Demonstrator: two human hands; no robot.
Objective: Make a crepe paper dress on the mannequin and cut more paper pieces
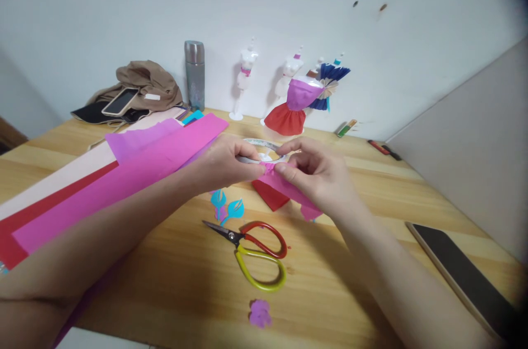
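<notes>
My left hand [225, 165] and my right hand [315, 170] meet over the middle of the wooden table [173, 288]. Both pinch a strip of pink crepe paper [289, 189] that runs from my fingertips down under my right palm. The fingers of both hands are closed on it. A roll of clear tape [262, 145] lies just behind my hands. A red paper piece [270, 195] lies under the strip. Scissors [253, 247] with one red and one yellow handle rest on the table below my hands.
Long sheets of pink, purple, red and cream paper [124, 170] lie at left. Blue cut-outs [226, 207] and a purple scrap [259, 313] are near the scissors. Small mannequins [291, 99], a flask [194, 74], a bag with a phone [136, 90] stand behind. A tablet [462, 272] lies right.
</notes>
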